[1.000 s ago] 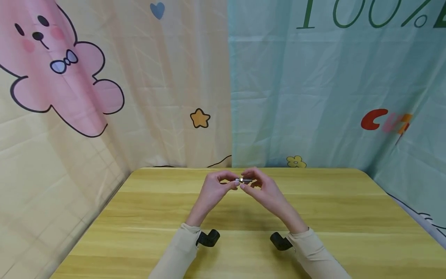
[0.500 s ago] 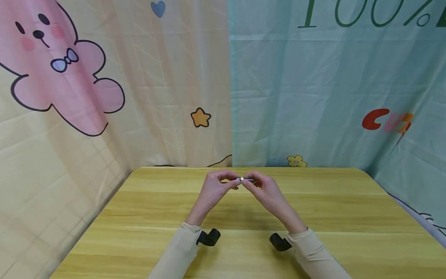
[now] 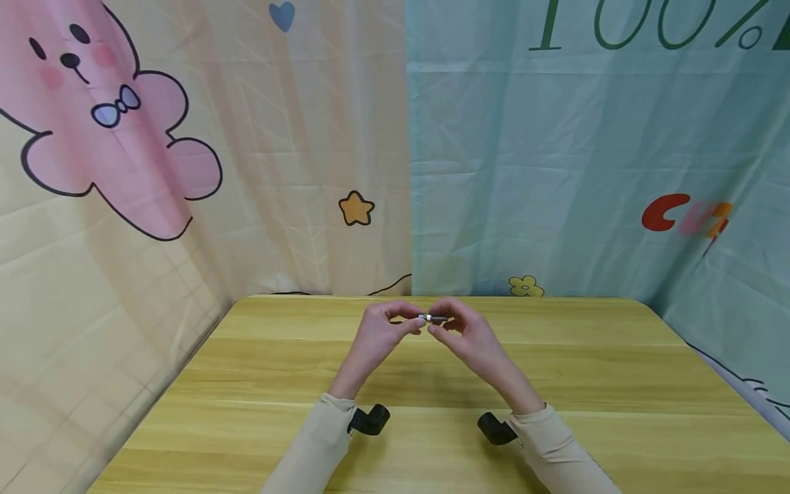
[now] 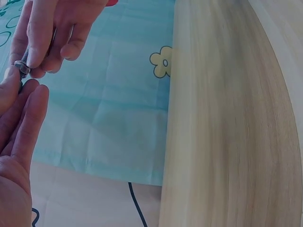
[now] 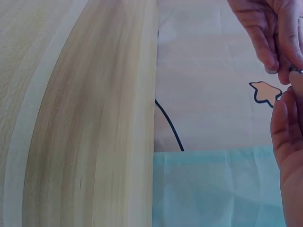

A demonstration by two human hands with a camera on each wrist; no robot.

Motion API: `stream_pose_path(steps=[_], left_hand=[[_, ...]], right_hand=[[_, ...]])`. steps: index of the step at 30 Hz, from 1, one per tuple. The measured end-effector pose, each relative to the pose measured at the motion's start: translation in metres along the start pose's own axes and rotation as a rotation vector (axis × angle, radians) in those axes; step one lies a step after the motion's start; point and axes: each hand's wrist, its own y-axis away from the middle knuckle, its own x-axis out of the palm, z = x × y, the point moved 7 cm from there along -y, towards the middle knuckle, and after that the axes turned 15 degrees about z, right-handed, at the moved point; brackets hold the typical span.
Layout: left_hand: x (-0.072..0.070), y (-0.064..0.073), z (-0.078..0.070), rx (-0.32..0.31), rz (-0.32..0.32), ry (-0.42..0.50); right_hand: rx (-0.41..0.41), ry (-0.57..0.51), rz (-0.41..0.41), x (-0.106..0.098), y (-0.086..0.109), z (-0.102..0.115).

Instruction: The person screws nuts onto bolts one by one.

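Note:
A small metal bolt [image 3: 437, 319] lies level between both hands, above the far part of the wooden table [image 3: 296, 370]. My left hand [image 3: 379, 333] pinches its left end between thumb and fingertips. A shiny nut [image 4: 22, 68] sits on the threaded shaft, close to the left fingertips. Curled around the shaft are the fingers of my right hand [image 3: 468, 333], its thumb and index finger standing slightly apart at the nut. In the right wrist view my right hand [image 5: 289, 146] and left hand [image 5: 262, 28] mostly hide the bolt.
Printed cloth curtains [image 3: 296, 137] hang behind the table and at its sides. Each wrist carries a black camera mount [image 3: 370, 420] below a beige sleeve [image 3: 315, 439]. The table's far edge runs just behind the hands.
My right thumb and index finger closed on the nut half a second ago and have spread apart again now. The left hand keeps its pinch, almost unmoved.

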Motion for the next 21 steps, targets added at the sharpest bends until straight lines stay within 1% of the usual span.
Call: stream_pose_path(steps=[4,7,16,21], left_hand=[[0.002,-0.001,0.0,-0.006,0.011,0.007],[0.002,-0.001,0.001,-0.006,0.01,0.012],[0.002,0.001,-0.001,0.044,0.03,0.02],[0.001,0.002,-0.001,0.046,0.025,0.025]], right_hand=[[0.027,0.011,-0.007,0.0,0.0,0.007],[0.053,0.018,-0.002,0.001,0.0,0.008],[0.078,0.04,-0.012,0.0,0.001,-0.006],[0.1,0.034,-0.027,-0.001,0.003,-0.008]])
